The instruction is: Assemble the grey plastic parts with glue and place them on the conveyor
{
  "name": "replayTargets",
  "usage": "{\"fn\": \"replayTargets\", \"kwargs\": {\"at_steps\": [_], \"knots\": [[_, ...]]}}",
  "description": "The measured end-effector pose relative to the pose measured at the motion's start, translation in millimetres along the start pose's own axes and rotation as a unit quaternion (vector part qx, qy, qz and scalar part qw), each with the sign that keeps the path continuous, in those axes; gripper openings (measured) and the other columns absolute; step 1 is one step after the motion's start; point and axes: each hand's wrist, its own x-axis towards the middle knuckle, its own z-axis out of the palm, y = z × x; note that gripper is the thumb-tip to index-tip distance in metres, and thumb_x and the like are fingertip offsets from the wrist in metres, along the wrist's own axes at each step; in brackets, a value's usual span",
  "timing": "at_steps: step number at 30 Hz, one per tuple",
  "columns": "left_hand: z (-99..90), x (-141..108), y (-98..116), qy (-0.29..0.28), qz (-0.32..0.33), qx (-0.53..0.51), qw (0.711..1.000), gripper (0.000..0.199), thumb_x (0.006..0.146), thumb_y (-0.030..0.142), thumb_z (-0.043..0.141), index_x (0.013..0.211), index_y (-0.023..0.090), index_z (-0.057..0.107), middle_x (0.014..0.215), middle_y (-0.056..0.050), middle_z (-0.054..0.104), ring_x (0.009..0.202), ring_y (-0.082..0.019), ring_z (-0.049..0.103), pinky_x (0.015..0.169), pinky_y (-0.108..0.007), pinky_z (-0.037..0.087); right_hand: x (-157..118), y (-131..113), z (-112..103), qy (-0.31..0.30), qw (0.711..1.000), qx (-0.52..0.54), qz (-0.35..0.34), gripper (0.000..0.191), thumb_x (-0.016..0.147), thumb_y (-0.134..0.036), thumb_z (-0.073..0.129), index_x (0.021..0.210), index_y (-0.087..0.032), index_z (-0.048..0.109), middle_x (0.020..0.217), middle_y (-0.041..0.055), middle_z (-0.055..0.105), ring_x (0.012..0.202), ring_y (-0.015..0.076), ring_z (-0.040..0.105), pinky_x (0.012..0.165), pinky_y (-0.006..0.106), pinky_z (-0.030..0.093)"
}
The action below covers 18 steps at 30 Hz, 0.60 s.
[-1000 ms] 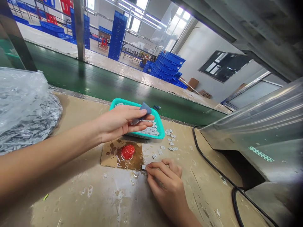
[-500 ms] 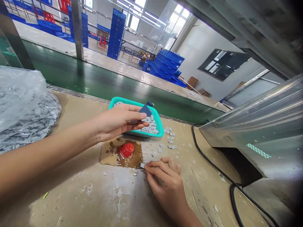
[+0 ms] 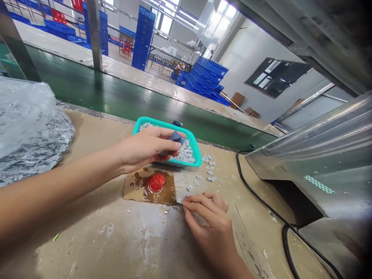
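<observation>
Left fingers (image 3: 168, 133) now half-hide blue-grey block (image 3: 176, 136).

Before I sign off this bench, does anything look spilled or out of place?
Yes: a glossy brown liquid stain covers much of the tan cardboard square around the red domed cap. Small grey pieces also lie loose on the bench, outside the teal plastic basket.

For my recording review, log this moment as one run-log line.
left hand: holds blue-grey piece over teal basket | right hand: at small grey piece, by stained cardboard
</observation>
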Motion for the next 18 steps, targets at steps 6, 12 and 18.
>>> {"fn": "replayTargets", "kwargs": {"at_steps": [6,12,18], "knots": [[4.9,-2,0,-0.003,-0.003,0.069,0.998,0.027,0.076,0.021,0.052,0.101,0.014,0.059,0.064,-0.002,0.058,0.059,-0.01,0.052,0.06,-0.023,0.039,13,6,-14,-0.023,0.991,0.111,0.077,0.009,0.071,-0.015,0.059,0.071,-0.021,0.066,0.07,0.0024,0.066,0.069,0.0173,0.054,0.061,0.033,0.045],[3.6,-3,0,-0.017,0.018,0.143,0.989,0.02,0.073,0.022,0.054,0.09,0.017,0.064,0.068,0.0,0.055,0.056,-0.008,0.046,0.053,-0.019,0.035,21,14,-24,-0.017,0.968,0.21,0.133,0.008,0.07,-0.016,0.062,0.072,-0.022,0.067,0.072,0.0024,0.067,0.074,0.0184,0.058,0.068,0.036,0.047],[4.1,-5,-2,-0.01,0.068,0.269,0.961,0.022,0.068,0.02,0.058,0.088,0.02,0.068,0.073,-0.001,0.058,0.052,-0.009,0.047,0.05,-0.019,0.034,29,19,-34,-0.002,0.956,0.248,0.154,0.009,0.069,-0.017,0.064,0.073,-0.023,0.068,0.071,0.0023,0.066,0.072,0.0177,0.059,0.067,0.033,0.048]]}}
